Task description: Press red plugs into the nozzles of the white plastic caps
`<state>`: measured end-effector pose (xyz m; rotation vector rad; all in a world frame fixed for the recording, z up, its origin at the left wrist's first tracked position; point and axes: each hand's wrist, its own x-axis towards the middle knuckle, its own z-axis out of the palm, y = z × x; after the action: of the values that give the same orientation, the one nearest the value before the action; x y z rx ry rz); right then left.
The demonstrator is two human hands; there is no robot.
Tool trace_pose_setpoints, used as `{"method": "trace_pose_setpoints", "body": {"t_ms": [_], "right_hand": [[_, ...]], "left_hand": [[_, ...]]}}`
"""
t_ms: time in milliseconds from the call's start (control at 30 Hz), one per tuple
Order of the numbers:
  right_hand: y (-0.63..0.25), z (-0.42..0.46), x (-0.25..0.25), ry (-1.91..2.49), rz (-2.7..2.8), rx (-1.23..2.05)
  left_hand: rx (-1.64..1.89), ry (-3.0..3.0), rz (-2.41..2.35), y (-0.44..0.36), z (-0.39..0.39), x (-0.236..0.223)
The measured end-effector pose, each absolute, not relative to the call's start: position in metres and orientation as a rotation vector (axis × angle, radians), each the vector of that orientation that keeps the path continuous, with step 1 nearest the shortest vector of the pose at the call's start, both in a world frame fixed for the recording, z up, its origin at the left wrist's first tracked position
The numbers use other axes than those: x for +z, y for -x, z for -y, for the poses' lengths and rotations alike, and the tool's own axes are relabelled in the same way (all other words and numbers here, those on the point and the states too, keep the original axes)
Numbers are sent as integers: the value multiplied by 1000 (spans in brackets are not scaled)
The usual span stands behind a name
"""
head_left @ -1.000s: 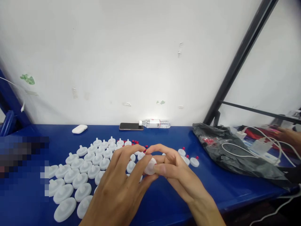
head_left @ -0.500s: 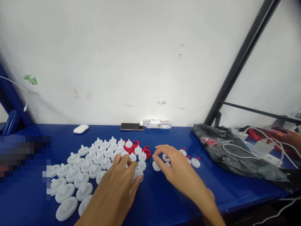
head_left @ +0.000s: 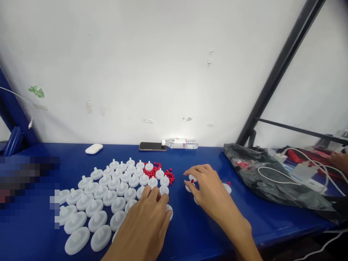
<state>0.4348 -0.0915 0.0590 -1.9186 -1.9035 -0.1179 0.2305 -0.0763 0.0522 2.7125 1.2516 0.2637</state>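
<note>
Many white plastic discs (head_left: 101,233) with short upright stems stand in a wide group on the left of the blue table. My left hand (head_left: 145,221) is over the group's right edge, fingers curled down, gripping a white disc (head_left: 169,212) that shows past its thumb. Small red caps (head_left: 152,172) lie in a loose pile behind the discs. My right hand (head_left: 209,190) hovers to the right with thumb and fingers apart. Near its fingertips are white discs (head_left: 188,187), at least one with a red cap (head_left: 192,180); the hand partly hides them. Another red-capped disc (head_left: 227,188) sits beyond it.
A phone (head_left: 151,146) and a clear water bottle (head_left: 181,143) lie by the wall. A white earbud case (head_left: 94,149) is at the back left. On the right are a dark plastic bag (head_left: 255,175), white cables (head_left: 274,174) and another person's hand (head_left: 339,161).
My left hand has moved right and nearer, and the disc by its thumb has shifted with it. My right hand has moved slightly right; the disc under its fingertips is now beside the other discs.
</note>
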Motion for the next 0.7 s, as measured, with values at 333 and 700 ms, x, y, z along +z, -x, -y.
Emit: {"method": "trace_pose_setpoints", "body": {"t_ms": [333,700], "right_hand": [[-414,78,47,1776,2190,-11],[-421,77,42,1822,2137,-32]], "left_hand": [[254,-2772,-1255,-234,85,46],[728,-2873,-1180,-217,78,49]]}}
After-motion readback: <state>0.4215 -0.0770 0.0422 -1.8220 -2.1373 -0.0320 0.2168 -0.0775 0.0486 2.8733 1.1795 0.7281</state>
